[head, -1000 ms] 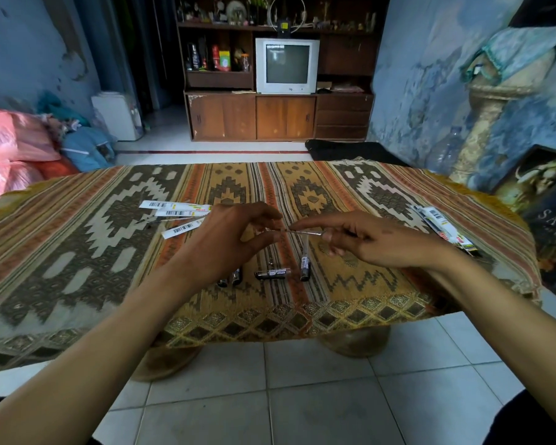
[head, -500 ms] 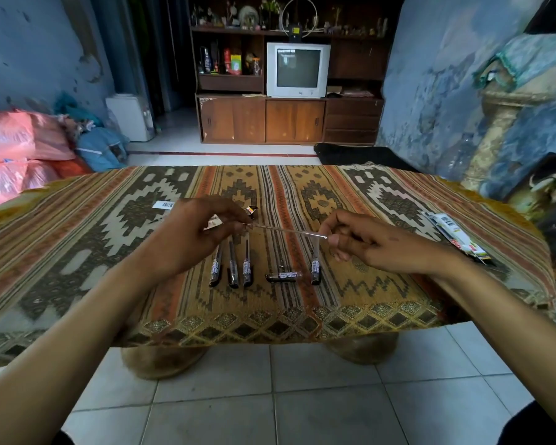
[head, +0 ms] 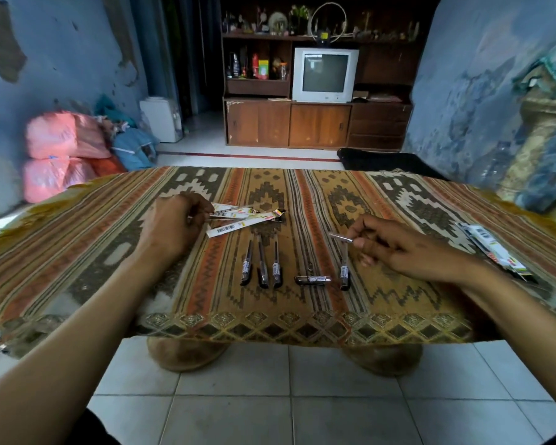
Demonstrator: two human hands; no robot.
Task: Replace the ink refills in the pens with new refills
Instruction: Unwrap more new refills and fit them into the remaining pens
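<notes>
Refills come first: our right hand [head: 408, 248] pinches a thin clear ink refill [head: 341, 237] just above the uncapped black pen barrel [head: 344, 271], our left hand [head: 174, 226] pinches the white paper wrappers [head: 247, 218], so we should steady the barrel before threading.

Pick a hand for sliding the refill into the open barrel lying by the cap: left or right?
Right. The right hand already pinches the refill, and the barrel lies just below it. The left hand is off by the wrappers, farther away.
</notes>
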